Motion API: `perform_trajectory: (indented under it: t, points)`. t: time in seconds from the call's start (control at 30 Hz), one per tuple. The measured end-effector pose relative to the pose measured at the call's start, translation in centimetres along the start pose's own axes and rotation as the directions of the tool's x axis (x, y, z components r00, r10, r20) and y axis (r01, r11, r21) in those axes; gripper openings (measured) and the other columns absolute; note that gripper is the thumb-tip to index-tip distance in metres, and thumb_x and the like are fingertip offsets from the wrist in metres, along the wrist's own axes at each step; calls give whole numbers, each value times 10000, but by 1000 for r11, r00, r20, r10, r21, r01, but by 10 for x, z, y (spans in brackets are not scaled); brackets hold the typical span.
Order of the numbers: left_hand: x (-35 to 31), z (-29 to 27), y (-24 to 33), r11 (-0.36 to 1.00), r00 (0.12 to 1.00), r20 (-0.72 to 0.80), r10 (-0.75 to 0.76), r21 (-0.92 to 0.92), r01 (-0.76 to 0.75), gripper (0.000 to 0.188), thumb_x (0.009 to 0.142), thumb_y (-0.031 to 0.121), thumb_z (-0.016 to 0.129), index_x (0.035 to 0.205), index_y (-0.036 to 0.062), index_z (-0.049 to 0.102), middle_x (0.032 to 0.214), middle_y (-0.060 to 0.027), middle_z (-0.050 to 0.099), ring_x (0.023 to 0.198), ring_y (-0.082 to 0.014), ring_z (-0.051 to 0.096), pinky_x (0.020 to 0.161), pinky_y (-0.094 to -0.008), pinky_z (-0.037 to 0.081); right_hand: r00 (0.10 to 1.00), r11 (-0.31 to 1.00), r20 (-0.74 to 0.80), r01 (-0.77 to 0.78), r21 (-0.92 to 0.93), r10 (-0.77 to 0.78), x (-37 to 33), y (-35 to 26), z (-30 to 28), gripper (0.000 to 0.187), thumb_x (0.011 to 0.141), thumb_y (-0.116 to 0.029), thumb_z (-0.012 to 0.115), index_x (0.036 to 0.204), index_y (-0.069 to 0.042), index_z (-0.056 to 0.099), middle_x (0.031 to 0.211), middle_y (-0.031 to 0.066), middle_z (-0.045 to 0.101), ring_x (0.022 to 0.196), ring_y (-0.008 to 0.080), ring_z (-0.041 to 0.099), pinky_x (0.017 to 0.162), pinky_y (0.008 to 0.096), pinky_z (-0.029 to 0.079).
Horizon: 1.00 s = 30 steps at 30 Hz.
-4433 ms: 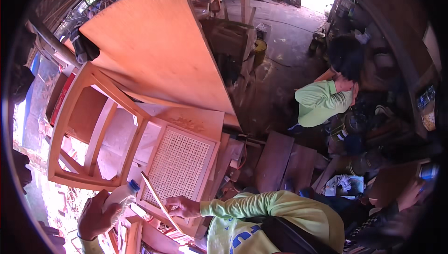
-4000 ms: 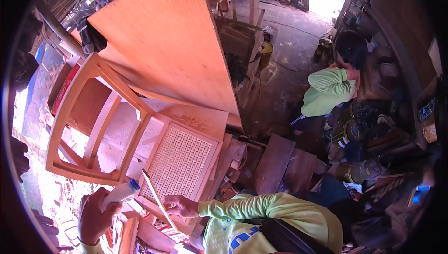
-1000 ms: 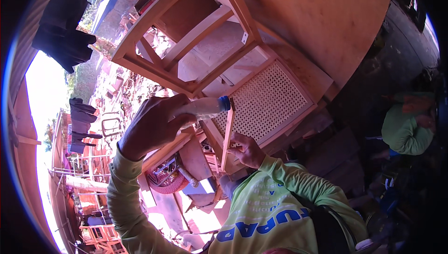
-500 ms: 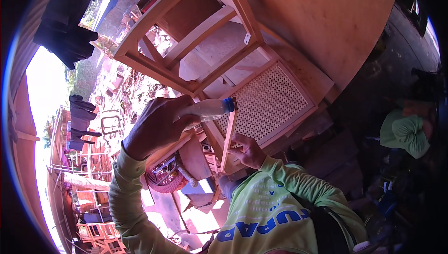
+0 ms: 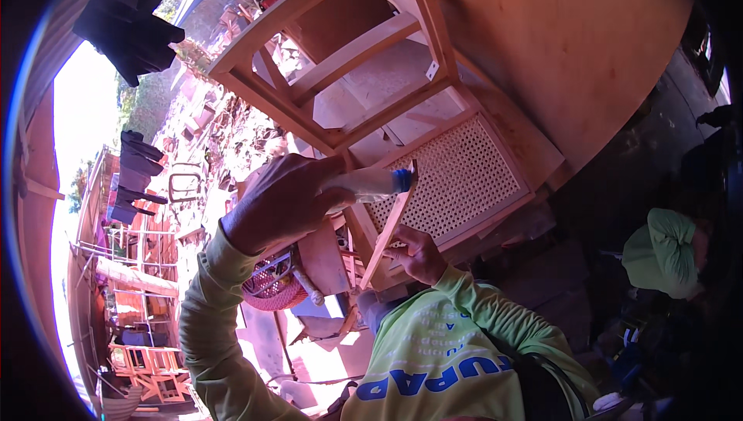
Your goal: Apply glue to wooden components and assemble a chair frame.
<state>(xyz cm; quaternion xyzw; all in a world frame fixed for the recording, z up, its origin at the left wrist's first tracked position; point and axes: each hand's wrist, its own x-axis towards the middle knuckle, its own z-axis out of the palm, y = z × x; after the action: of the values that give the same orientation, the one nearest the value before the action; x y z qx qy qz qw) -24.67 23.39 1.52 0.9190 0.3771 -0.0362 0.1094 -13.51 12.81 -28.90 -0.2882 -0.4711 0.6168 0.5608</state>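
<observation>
My left hand [image 5: 285, 195] is wrapped round a clear plastic bottle [image 5: 364, 182] with a blue cap, held lying nearly sideways. The cap end touches, or comes very close to, the upper end of a narrow wooden strip [image 5: 392, 221]. Lower down, that strip is pinched between the fingers of my right hand [image 5: 419, 255]. Both hands are over the near side of a wooden chair, whose woven cane seat [image 5: 460, 177] shows behind the strip. The chair's open-framed backrest [image 5: 364, 46] extends up and to the left. My left palm and the bottle's base are hidden.
A large curved sheet of plywood [image 5: 565, 42] lies beyond the chair on the right. Below my left hand is a pink woven basket [image 5: 272, 285]. Another person in a green shirt [image 5: 662, 254] is at the far right. Dark clothes [image 5: 128, 22] hang at the upper left.
The view has shifted, so the chair and both hands appear slightly farther right. The strip now leans more, its upper end farther right. Both hands keep their holds.
</observation>
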Motion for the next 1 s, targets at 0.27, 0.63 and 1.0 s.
perform_trajectory:
  t: [0.27, 0.63, 1.0]
  points:
    - [-5, 6, -4, 999, 1000, 11, 0, 45, -1, 212, 890, 207, 767, 1024, 62, 691, 835, -186, 711, 763, -395, 707, 705, -457, 549, 999, 999, -11, 49, -22, -50, -1, -1, 0, 203, 911, 83, 676, 1103, 23, 645, 1013, 90, 652, 1006, 177, 674, 889, 322, 602]
    - [2, 2, 3, 999, 1000, -20, -4, -32, 4, 242, 894, 243, 763, 1053, 67, 712, 853, -180, 718, 765, -392, 703, 709, -456, 546, 1000, 998, 12, 3, 58, -3, -2, 3, -4, 224, 930, 83, 657, 1148, 30, 654, 1079, 85, 662, 1039, 178, 672, 912, 319, 591]
    - [-1, 15, -5, 998, 999, -4, 54, 31, -54, 238, 895, 267, 766, 1036, 84, 712, 854, -165, 718, 774, -384, 686, 715, -465, 535, 999, 998, -4, 53, 42, -53, 2, 4, -6, 269, 929, 109, 649, 1185, 28, 637, 1084, 92, 676, 1024, 180, 684, 909, 329, 596]
